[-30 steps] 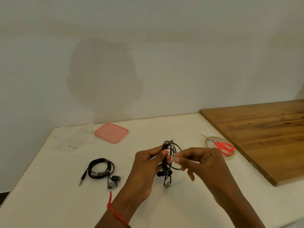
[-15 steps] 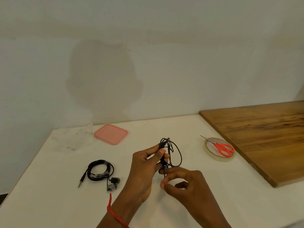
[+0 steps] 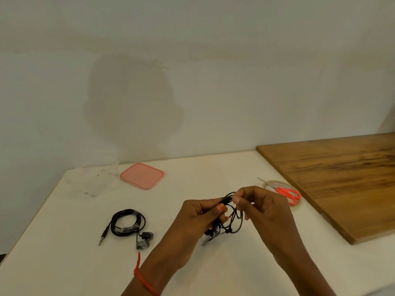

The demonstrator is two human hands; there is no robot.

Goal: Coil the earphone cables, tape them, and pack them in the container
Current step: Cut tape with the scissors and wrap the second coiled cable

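Head view: over the white table (image 3: 64,263), with the wooden board (image 3: 342,178) to the right, both hands hold a black earphone cable (image 3: 235,223) between them. The left hand (image 3: 192,223) curls round the bundled loops, thumb pressed on top. The right hand (image 3: 267,212) pinches the upper strand between thumb and forefinger. A pink lid (image 3: 142,175) lies beyond and left of the grip, coiled earphones (image 3: 128,223) left of it, and scissors (image 3: 286,193) just right.
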